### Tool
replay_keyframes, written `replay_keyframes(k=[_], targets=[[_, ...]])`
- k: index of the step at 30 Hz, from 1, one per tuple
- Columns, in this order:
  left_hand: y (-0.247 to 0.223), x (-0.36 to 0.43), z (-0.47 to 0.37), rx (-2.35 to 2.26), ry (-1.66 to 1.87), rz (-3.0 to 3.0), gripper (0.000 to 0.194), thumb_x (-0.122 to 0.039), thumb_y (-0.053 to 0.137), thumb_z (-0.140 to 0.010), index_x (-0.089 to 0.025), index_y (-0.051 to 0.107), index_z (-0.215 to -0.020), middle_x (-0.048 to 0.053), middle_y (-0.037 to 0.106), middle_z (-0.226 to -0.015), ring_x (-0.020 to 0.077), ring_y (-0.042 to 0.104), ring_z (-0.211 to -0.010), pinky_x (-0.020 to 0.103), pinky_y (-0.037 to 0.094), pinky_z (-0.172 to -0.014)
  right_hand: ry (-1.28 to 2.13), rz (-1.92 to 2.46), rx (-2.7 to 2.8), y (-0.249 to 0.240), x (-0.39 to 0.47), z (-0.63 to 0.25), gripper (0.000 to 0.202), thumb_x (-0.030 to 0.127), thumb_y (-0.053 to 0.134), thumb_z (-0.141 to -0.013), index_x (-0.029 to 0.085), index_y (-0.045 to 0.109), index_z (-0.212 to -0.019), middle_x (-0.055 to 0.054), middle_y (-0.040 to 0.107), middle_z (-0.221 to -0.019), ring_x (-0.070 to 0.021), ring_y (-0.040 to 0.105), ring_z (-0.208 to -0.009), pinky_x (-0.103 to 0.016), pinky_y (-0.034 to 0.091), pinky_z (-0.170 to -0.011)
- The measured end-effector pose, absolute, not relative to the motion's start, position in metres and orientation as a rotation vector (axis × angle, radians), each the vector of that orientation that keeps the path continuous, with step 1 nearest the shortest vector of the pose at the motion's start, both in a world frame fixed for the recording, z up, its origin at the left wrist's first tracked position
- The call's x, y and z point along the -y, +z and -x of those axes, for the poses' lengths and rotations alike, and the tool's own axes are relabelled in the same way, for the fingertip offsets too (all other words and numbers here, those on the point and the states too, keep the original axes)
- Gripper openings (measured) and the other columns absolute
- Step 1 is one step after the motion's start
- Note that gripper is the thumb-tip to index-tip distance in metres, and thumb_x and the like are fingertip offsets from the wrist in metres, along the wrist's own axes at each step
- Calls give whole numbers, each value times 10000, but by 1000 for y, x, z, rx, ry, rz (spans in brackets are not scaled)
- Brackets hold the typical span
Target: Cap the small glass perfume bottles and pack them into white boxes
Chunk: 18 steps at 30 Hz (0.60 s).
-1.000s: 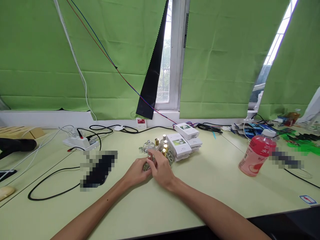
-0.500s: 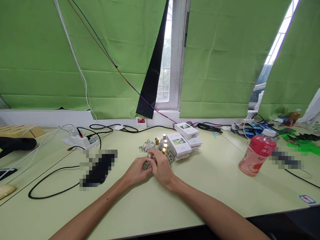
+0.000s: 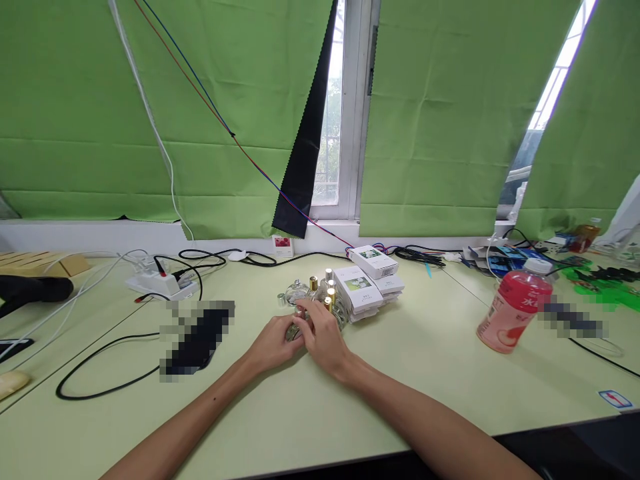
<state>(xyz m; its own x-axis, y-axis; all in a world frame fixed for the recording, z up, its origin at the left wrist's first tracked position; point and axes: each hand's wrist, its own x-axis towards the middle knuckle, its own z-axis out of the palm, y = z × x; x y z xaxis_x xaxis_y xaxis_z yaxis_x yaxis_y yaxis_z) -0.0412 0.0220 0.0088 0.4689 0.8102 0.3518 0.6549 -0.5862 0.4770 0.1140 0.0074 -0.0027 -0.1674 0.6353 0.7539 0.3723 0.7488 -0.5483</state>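
On the table, the left hand curls round a perfume bottle, likely steadying it; the right hand pinches its cap.

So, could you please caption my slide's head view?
Left hand and right hand hold a glass perfume bottle near white cartons.

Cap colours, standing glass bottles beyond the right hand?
Mostly gold caps; the rearmost cap looks silver. Best seen in the head view.
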Motion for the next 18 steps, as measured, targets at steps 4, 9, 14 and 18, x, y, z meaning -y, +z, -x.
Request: replay_keyframes(k=[4, 9, 14, 18], targets=[[8, -22, 41, -1266, 819, -2452, 149, -275, 528, -807, -160, 597, -742, 12, 681, -719, 157, 557, -625, 266, 392, -592, 314, 702, 1775, -5, -8, -114, 325, 157, 421, -1018, 201, 598, -1287, -98, 659, -1114, -193, 637, -1005, -312, 539, -884], [6, -23, 42, -1276, 803, -2456, 140, -273, 518, -806, -164, 593, -759, 12, 678, -717, 164, 567, -623, 271, 382, -589, 287, 708, 1764, -8, -13, -113, 294, 160, 432, -1012, 191, 638, -1220, -93, 665, -1020, -201, 641, -937, -322, 551, -834], [6, -24, 42, -1282, 790, -2454, 127, -268, 517, -792, -164, 583, -762, 17, 681, -734, 175, 582, -650, 276, 379, -601, 263, 739, 1777, -8, -15, -112, 294, 130, 434, -998, 183, 635, -1206, -98, 653, -1007, -203, 641, -913, -330, 556, -819], [6, -24, 42, -1291, 788, -2449, 134, -278, 520, -790, -168, 566, -730, 12, 669, -716, 170, 570, -649, 274, 374, -598, 265, 742, 1785, -8, -15, -112, 279, 102, 440, -978, 166, 631, -1172, -105, 644, -1005, -206, 640, -912, -338, 559, -820]])
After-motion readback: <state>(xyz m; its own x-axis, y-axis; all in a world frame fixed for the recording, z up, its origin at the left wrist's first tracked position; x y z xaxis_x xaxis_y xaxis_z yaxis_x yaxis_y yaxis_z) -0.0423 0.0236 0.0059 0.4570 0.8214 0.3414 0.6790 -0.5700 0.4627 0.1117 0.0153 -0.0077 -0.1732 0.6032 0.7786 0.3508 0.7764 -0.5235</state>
